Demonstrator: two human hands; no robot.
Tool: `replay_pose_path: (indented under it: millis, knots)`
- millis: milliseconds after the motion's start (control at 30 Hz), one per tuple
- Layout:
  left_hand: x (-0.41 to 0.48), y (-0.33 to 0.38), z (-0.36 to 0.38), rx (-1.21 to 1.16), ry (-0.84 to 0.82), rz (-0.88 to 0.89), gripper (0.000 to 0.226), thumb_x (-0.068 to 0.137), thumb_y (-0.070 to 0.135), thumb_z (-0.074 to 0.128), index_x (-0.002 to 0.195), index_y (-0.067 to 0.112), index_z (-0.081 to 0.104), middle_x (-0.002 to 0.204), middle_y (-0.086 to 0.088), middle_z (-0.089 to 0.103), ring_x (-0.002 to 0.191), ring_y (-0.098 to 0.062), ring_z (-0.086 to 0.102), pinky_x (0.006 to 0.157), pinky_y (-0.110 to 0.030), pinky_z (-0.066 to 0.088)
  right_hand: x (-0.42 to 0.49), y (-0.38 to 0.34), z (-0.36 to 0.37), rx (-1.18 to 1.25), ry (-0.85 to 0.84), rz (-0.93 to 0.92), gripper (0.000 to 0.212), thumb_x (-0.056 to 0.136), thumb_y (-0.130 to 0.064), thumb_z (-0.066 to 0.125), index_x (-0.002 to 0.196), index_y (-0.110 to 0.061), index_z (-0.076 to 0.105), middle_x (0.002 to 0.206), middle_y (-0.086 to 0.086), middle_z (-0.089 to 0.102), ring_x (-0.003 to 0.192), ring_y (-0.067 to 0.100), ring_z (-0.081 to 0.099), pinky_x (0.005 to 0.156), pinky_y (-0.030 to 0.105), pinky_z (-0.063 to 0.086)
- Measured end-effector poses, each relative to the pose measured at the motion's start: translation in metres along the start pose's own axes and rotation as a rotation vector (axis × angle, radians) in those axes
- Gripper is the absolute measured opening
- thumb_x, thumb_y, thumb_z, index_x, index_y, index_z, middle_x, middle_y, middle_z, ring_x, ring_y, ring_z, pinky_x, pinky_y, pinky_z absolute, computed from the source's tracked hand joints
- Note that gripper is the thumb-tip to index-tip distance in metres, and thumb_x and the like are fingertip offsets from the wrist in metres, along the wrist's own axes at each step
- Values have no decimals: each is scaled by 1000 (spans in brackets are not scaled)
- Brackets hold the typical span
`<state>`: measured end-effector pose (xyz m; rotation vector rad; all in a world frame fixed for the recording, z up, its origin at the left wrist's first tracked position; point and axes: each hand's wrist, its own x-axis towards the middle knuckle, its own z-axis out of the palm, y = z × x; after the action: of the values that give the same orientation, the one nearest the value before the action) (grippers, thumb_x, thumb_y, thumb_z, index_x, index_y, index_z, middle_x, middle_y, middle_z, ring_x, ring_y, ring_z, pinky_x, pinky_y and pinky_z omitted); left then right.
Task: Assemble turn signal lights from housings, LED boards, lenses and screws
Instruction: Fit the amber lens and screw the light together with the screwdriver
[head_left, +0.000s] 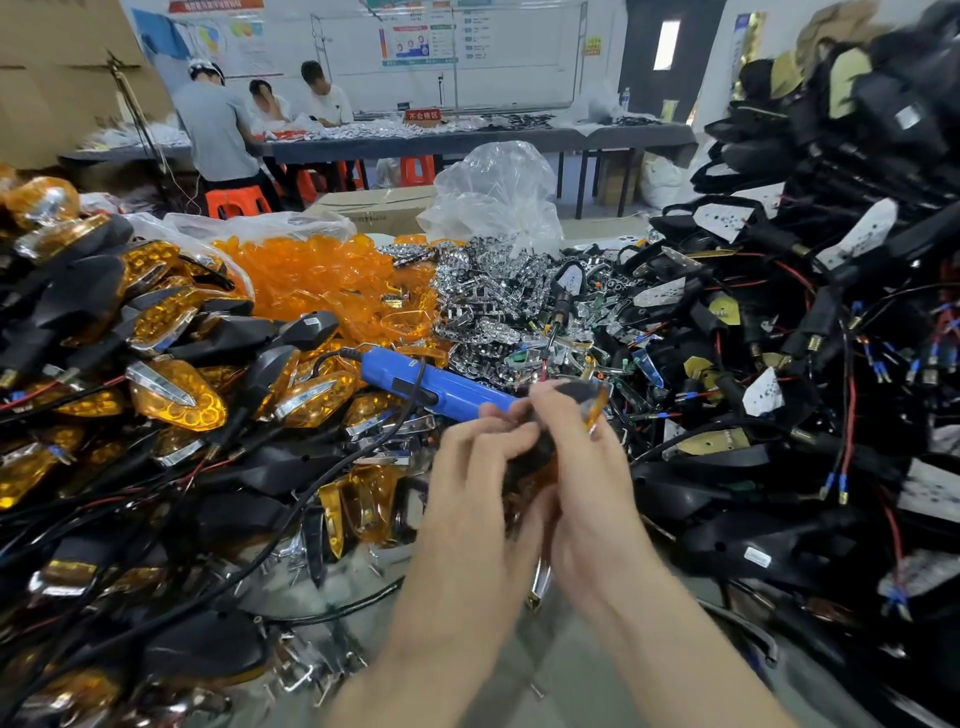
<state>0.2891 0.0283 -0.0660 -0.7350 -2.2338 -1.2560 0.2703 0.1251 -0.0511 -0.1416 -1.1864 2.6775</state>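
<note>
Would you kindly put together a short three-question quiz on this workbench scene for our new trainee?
1. True or false: the loose orange lenses lie left of the chrome reflectors.
2. The left hand and right hand together hold: A) a hammer, B) a light with an orange lens, C) a roll of tape?
3. What colour is the screwdriver lying behind the hands?

Key: 1 true; 2 B; 3 blue.
</note>
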Motion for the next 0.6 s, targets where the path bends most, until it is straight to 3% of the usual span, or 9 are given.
replay_pose_path:
  millis: [100,167,233,367,500,600]
  knots:
    - [4,-1,-10,-4,-32,40,16,100,35,52,114,35,59,113,22,58,109,-2,59,90,-10,42,3,-18,-7,49,54,6,13,87,-13,67,75,-15,63,75,8,69,67,18,71,58,27,58]
    - [8,-9,-21,-37,27,-77,13,100,38,50,107,41,60,98,22,66,90,-3,64,74,-11,46,4,-31,-13,130,70,-34,15,93,-6,57,80,-14,57,69,3,59,55,14,60,50,26,53]
    - [11,-21,-31,-53,58,-229,13,101,36,50,104,42,60,91,24,69,79,-5,66,71,-22,52,-1,-38,-21,183,53,-49,15,94,-5,55,84,-16,55,70,0,55,55,13,54,46,24,48]
    - [10,-36,-38,156,-83,-381,11,98,33,51,96,39,59,81,17,69,78,-4,66,78,-41,55,-12,-36,-31,175,7,-2,20,86,-14,61,69,-22,66,69,-2,54,53,12,50,43,22,43]
    - [6,-35,-38,402,-328,-364,11,101,35,47,103,40,57,92,20,65,89,-9,62,79,-38,54,-17,-35,-32,156,-56,27,21,85,-28,64,65,-23,66,65,-3,52,49,11,46,39,22,40]
    - [6,-30,-38,380,-397,-270,10,99,35,49,100,39,58,87,20,60,83,0,56,76,-30,51,-18,-34,-35,125,-94,31,16,84,-31,65,70,-22,65,65,-3,53,50,11,47,40,22,40]
